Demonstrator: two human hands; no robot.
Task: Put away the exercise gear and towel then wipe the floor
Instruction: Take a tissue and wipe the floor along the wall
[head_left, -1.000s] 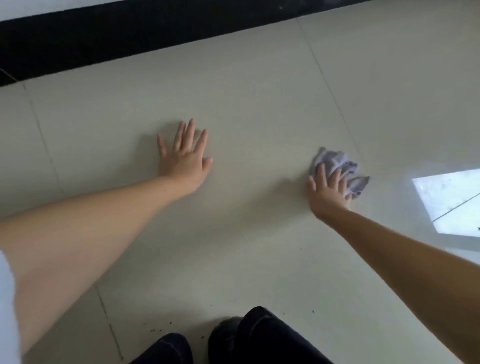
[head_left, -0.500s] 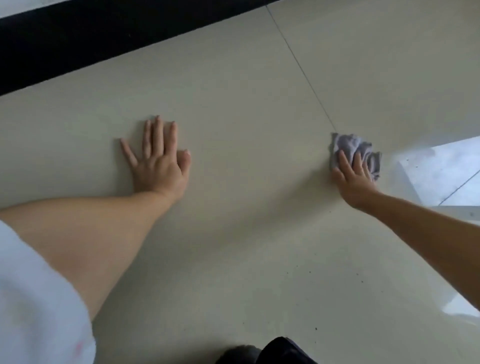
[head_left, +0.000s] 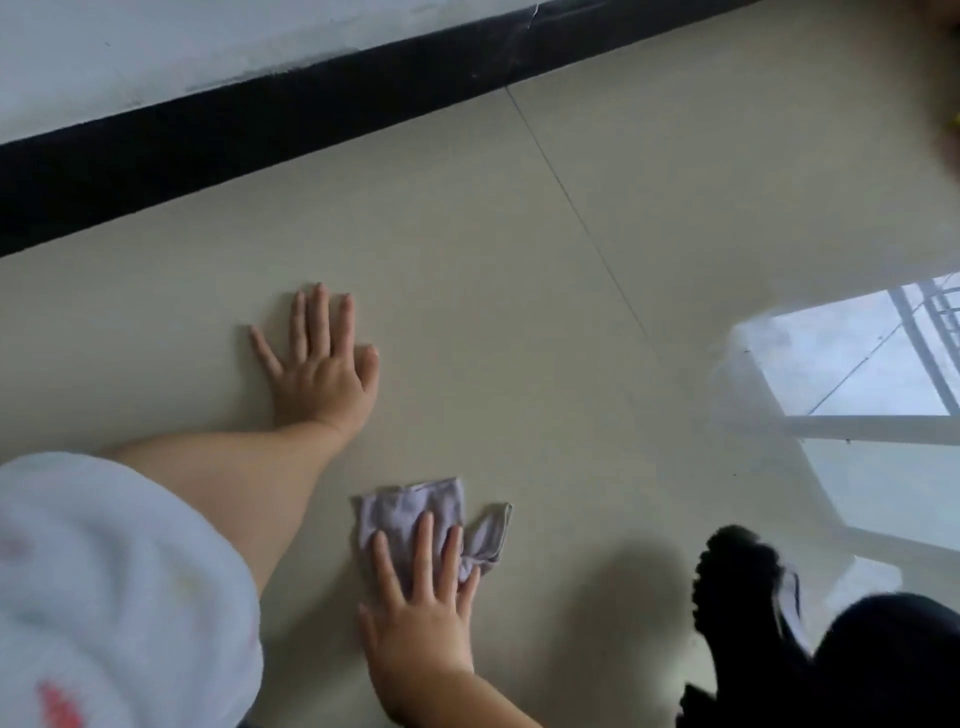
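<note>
Head view, looking down at someone crouched on a pale beige tiled floor (head_left: 519, 322), and the wipe is clearly underway. Half a second ago the small crumpled lilac-grey cloth (head_left: 415, 514) was way out to the right near the bright window reflection (head_left: 852, 364); now the right hand (head_left: 421, 618) has dragged it back in close to the body, so it sits low and centre, just in front of the knees. So that's one full pull stroke done across this tile, my guess is the gear and towel bit is already sorted since none of it is around.

Right hand fingers (head_left: 426, 540) are spread flat and pressing down on the near half of the cloth, not pinching it. Left hand (head_left: 322, 364) is planted palm-down further out toward the black skirting board (head_left: 260, 135), fingers splayed, empty, just propping up the weight. It has barely shifted.

Cloth has flattened out a bit compared to the wad it was. Its long axis runs roughly left to right across the view, with a loose corner flap (head_left: 493, 530) poking out to the right past the fingertips. A black shoe (head_left: 737, 582) is just off to the right of it.
</note>
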